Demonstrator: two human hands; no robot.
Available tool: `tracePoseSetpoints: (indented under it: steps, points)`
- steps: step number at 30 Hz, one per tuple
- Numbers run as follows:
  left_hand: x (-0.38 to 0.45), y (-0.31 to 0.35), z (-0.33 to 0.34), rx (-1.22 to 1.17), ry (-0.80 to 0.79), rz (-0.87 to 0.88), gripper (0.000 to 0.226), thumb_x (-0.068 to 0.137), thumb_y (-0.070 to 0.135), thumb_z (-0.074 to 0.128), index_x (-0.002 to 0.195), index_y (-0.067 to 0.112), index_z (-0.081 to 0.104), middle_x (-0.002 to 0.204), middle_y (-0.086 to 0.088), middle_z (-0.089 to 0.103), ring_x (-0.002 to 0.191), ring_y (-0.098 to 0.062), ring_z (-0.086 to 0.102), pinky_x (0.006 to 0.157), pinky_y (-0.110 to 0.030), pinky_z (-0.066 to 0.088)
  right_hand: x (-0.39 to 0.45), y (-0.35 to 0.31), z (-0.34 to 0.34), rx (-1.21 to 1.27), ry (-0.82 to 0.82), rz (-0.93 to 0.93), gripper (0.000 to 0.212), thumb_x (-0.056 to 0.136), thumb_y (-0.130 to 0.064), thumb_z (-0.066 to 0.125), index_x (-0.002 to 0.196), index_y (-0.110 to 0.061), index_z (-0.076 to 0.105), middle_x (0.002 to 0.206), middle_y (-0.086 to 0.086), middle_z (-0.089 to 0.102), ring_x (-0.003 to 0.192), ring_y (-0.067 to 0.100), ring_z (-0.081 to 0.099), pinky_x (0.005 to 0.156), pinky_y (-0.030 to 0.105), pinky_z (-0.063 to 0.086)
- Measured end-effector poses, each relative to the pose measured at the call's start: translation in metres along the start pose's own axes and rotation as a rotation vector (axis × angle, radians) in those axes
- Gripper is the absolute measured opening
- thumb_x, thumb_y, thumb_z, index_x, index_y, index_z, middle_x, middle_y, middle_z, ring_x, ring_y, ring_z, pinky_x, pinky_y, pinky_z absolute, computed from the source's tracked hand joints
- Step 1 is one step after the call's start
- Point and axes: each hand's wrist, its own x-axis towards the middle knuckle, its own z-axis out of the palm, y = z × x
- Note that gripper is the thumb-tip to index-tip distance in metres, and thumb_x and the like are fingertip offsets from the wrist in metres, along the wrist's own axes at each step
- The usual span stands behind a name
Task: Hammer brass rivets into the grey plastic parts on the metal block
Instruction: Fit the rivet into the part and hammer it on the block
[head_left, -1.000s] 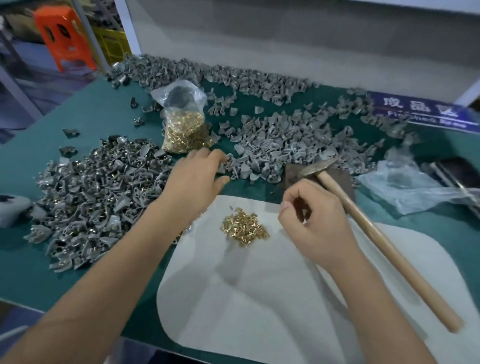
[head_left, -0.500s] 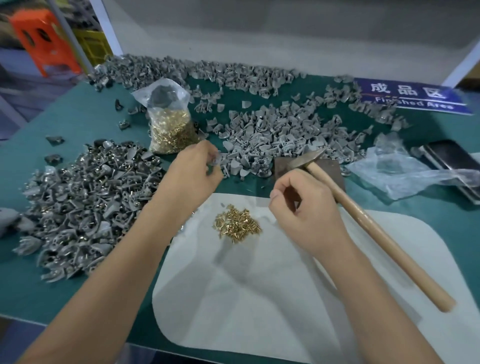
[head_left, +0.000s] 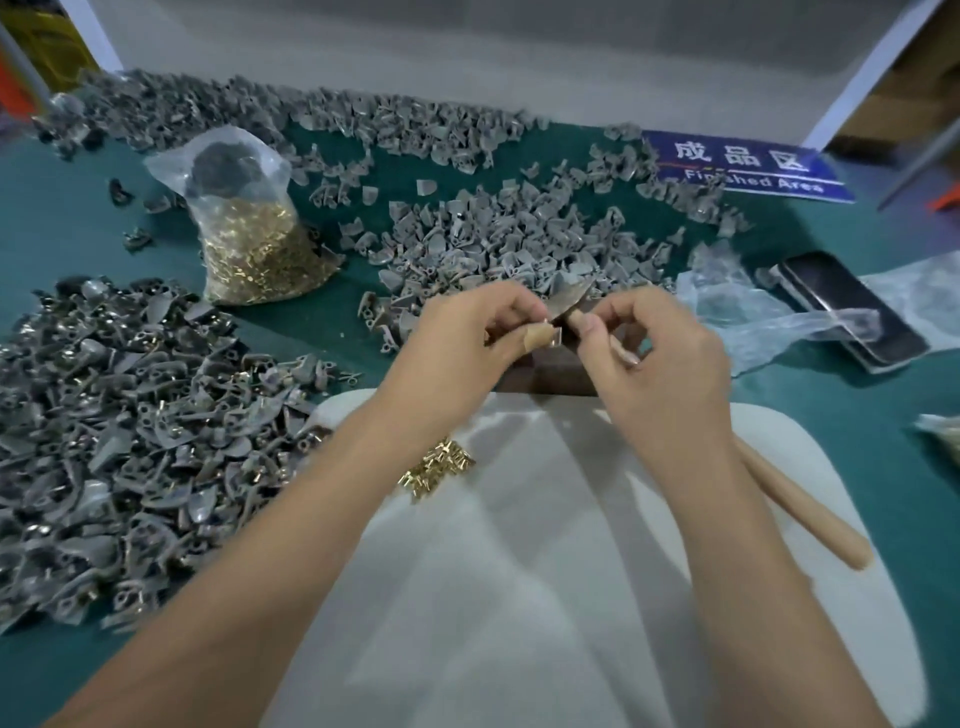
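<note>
My left hand (head_left: 467, 338) pinches a small grey plastic part (head_left: 551, 336) just above the dark metal block (head_left: 550, 371). My right hand (head_left: 654, 353) is close beside it, thumb and forefinger pinched together at the part; what they hold is too small to make out. The hammer lies under my right hand, its head (head_left: 571, 301) on the block and its wooden handle (head_left: 800, 512) running to the lower right. A small heap of loose brass rivets (head_left: 441, 467) sits on the white mat (head_left: 519, 571), partly hidden by my left forearm.
A clear bag of brass rivets (head_left: 249, 244) stands at the back left. Grey parts lie in a heap at the left (head_left: 119, 441) and a spread behind the block (head_left: 493, 234). A phone (head_left: 852, 306), crumpled plastic (head_left: 753, 312) and a blue sign (head_left: 748, 166) are at the right.
My left hand took a grey part from the pile and brought it right, over the block. My right hand moved up and forward to meet it. The camera view shifted.
</note>
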Motion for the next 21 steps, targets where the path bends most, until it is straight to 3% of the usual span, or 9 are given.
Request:
tracePoseSetpoints:
  steps: [4,11,16,21]
  points:
    - [-0.003,-0.007,0.002,0.149,0.029,0.088,0.013,0.088,0.030,0.078,0.099,0.024,0.079,0.091,0.000,0.060,0.095,-0.014,0.050,0.084,-0.025,0.040,0.003,0.002,-0.001,-0.017,0.017,-0.067,0.006,0.092,-0.023,0.066,0.088,-0.020,0.067,0.088,-0.010,0.064,0.090,0.017,0.052,0.077,0.028,0.039]
    - [-0.011,-0.003,0.007,0.341,0.117,0.048,0.014,0.091,0.046,0.071,0.099,0.036,0.078,0.073,0.015,0.060,0.075,-0.010,0.058,0.066,-0.032,0.046,0.001,0.002,0.004,0.030,-0.018,-0.062,0.007,0.093,-0.021,0.067,0.086,-0.019,0.066,0.084,-0.011,0.060,0.086,0.015,0.054,0.077,0.028,0.043]
    - [-0.017,-0.005,0.002,0.351,0.192,0.008,0.013,0.090,0.051,0.071,0.093,0.040,0.078,0.046,0.021,0.040,0.056,-0.006,0.046,0.062,-0.029,0.042,0.001,0.002,0.006,0.029,-0.042,-0.049,0.007,0.093,-0.022,0.068,0.086,-0.022,0.067,0.084,-0.013,0.061,0.087,0.014,0.054,0.079,0.025,0.043]
    - [-0.018,-0.007,-0.002,0.434,0.179,0.038,0.020,0.090,0.059,0.066,0.096,0.043,0.076,0.048,0.017,0.039,0.062,-0.011,0.053,0.061,-0.028,0.035,0.002,0.002,0.009,-0.078,-0.116,-0.112,0.006,0.093,-0.023,0.070,0.092,-0.020,0.074,0.090,-0.003,0.062,0.093,0.025,0.052,0.084,0.037,0.041]
